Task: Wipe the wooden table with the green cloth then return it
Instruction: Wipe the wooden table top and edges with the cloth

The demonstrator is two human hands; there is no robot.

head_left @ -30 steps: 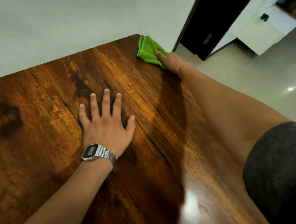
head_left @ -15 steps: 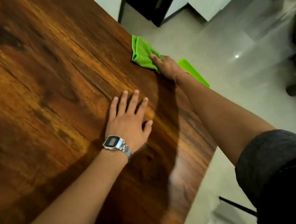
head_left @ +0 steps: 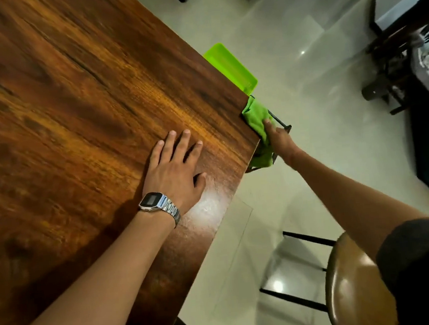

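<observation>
I see the crumpled bright green cloth point(head_left: 256, 121) draped over the side edge of the dark-grained wooden tabletop point(head_left: 78, 117), my right hand point(head_left: 280, 140) grasping it with fingers point(head_left: 268, 125) on top, probably to wipe that edge. My left hand point(head_left: 175, 171) lies flat, fingers spread, likely bracing my reach. The cloth's lower folds hide behind the edge, and the tabletop cuts off the green plastic tray point(head_left: 230, 69) beyond my right fingers.

The room is dim and warm, with light from above making a white shiny patch on the table point(head_left: 207, 205) and small bright spots on the floor point(head_left: 302, 52). A dark shadow lies under the left arm. The edges look blurry and bent.
</observation>
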